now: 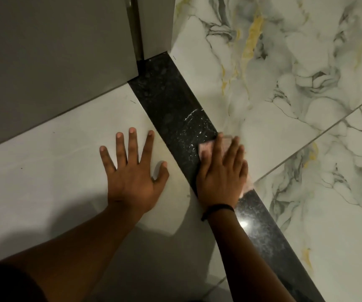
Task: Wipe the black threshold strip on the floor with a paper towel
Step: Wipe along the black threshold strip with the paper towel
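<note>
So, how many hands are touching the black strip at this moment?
1. The right hand presses the paper towel onto the black strip. The left hand lies flat on the plain floor tile beside it.

Two hands, left hand (132, 171), right hand (221, 171); one paper towel (206, 147); one black threshold strip (169, 105); one wristband (217, 209)

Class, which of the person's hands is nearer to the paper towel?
Right. The right hand presses flat on the paper towel on the black strip; the left hand rests apart on the plain tile.
</note>
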